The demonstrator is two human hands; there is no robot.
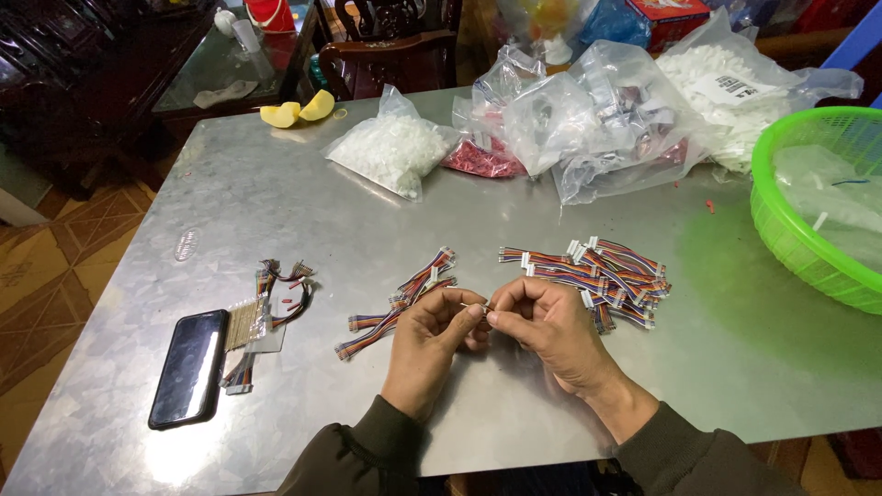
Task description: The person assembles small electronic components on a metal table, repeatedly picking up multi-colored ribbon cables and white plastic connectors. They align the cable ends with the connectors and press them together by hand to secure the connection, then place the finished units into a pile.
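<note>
While both hands meet near the middle of the metal table (276, 211), the biggest thing in view is this grey table itself, which carries everything else. At the far right side stands a green plastic basket (808, 248) with pale things inside it. Beside it, along the far edge, lies a heap of clear plastic bags (597, 129), and one separate bag of white small parts (390, 152) lies a little to the left of the heap. On the near left side a black phone (188, 367) lies flat, and just beside it is a small bunch of wires (280, 294). Right of the hands there is a pile of multicoloured wire harnesses (611, 271) with white connectors, and left of the hands a smaller group of the same harnesses (404, 298) is spread out. At the far left edge rest two yellow fruit pieces (299, 110). The left hand (432, 335) and the right hand (542, 326) touch each other at the fingertips, and the fingers of both are pressed together on a tiny white connector (484, 310), which is held above the table between the two piles
</note>
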